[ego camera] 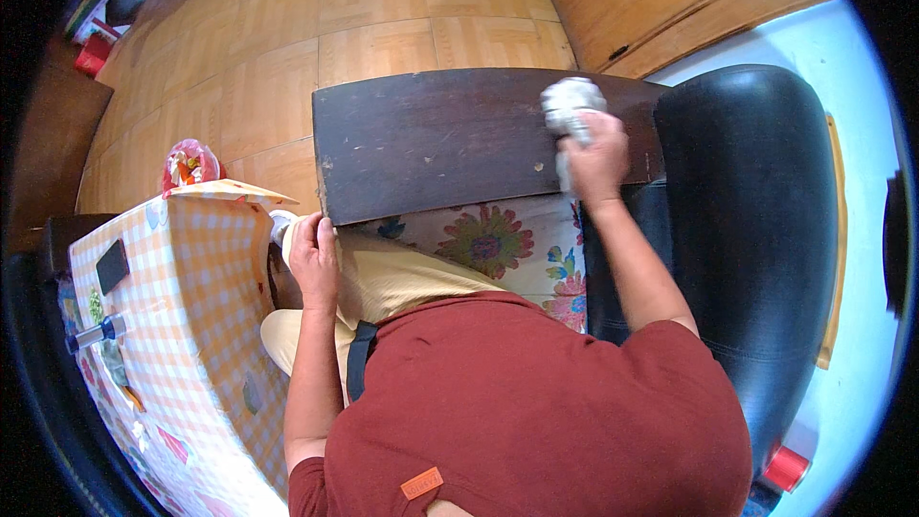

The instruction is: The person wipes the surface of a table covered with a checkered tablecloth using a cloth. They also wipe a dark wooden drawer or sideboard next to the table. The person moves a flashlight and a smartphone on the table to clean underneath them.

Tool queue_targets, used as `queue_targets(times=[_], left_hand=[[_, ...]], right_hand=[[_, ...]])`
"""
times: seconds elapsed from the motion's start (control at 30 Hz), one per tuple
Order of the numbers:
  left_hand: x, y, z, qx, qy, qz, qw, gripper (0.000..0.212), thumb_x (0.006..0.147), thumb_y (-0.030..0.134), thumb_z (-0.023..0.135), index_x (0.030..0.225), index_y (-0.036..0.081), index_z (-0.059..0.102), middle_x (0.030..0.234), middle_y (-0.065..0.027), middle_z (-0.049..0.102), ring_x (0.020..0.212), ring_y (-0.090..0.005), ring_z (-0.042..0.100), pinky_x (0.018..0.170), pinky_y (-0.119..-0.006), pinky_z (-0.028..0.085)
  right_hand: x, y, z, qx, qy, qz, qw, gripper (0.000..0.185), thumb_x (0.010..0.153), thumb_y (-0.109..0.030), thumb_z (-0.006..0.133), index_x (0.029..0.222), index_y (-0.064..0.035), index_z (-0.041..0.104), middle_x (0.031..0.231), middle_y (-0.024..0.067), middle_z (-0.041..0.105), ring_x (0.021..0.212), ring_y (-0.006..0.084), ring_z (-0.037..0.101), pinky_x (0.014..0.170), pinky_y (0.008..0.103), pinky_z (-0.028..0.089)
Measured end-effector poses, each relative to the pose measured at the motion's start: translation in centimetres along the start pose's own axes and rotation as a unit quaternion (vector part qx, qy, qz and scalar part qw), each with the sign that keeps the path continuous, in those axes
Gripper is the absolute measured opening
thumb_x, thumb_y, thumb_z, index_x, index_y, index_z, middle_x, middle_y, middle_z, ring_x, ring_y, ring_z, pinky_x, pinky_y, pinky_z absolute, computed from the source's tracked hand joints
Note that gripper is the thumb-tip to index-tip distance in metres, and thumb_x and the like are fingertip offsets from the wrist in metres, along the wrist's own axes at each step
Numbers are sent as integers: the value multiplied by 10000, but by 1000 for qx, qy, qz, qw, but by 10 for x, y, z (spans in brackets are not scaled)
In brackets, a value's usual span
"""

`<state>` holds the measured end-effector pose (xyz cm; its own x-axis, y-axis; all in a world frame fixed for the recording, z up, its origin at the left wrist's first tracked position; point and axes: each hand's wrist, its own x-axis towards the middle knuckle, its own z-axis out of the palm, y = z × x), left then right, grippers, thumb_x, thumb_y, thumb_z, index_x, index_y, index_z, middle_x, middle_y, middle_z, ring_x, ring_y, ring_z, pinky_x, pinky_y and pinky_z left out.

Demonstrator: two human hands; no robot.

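Observation:
My right hand (596,158) holds a crumpled white cloth (572,104) against the far right part of a dark wooden board (445,136), which looks scuffed and has small pale chips. Motion blurs the cloth and hand a little. At the board's near left corner is my left hand (316,251), its fingers bent at the edge; whether it grips the board cannot be told. The board looks like the wide armrest of a black padded sofa (747,194). A floral seat cover (495,244) shows under the board's near edge.
At left stands a table with a checked cloth (154,287), bearing a dark flat object (113,266) and a clear cylindrical object (97,334). Beyond it is a pink-lined bin (190,165) holding scraps. A wooden cabinet (646,0) stands at the upper right; a red can (786,469) lies lower right.

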<state>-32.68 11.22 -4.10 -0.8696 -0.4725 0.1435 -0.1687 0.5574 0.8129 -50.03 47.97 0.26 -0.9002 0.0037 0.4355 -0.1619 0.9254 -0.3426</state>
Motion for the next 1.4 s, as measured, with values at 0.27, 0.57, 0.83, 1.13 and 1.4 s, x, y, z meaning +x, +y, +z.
queue_targets(times=[0.27, 0.57, 0.83, 1.13, 1.4], left_hand=[[4, -15, -1, 6, -14, 17, 1000, 196, 915, 121, 553, 1037, -22, 607, 877, -152, 616, 811, -277, 605, 760, -353, 470], [-38, -50, -142, -12, 206, -93, 974, 186, 931, 84, 585, 1085, 6, 655, 1029, -53, 650, 963, -126, 594, 861, -268, 475], [-127, -107, -280, 267, 402, -152, 863, 248, 959, 190, 575, 1096, -1, 653, 1055, -95, 657, 999, -209, 614, 899, -324, 473], [-138, -145, -280, 501, 291, -153, 800, 272, 908, 254, 600, 1080, 49, 649, 1110, -100, 634, 1080, -255, 574, 930, -396, 431], [-129, -119, -275, 468, 328, -167, 803, 286, 865, 273, 640, 1062, 66, 657, 1113, -80, 616, 1062, -286, 551, 927, -412, 419]], right_hand=[[-58, -223, 51, 253, -139, -332, 898, 286, 680, -263, 733, 959, -201, 709, 1107, 69, 618, 1011, 294, 577, 835, 416, 484], [13, -143, 58, 126, -104, -273, 948, 398, 683, -273, 723, 1057, -139, 717, 1157, 147, 629, 1041, 336, 565, 907, 432, 474], [60, -37, 44, -33, -60, -37, 997, 416, 728, -262, 703, 1132, -167, 671, 1168, 92, 596, 1060, 313, 581, 920, 416, 473], [-16, -277, 90, 193, -181, -334, 904, 371, 645, -221, 740, 1014, -207, 705, 1118, 72, 619, 1017, 302, 590, 876, 396, 491], [-65, -402, 122, 384, -393, -317, 773, 398, 702, -228, 705, 1082, -112, 684, 1026, 131, 645, 963, 296, 632, 838, 374, 490]])
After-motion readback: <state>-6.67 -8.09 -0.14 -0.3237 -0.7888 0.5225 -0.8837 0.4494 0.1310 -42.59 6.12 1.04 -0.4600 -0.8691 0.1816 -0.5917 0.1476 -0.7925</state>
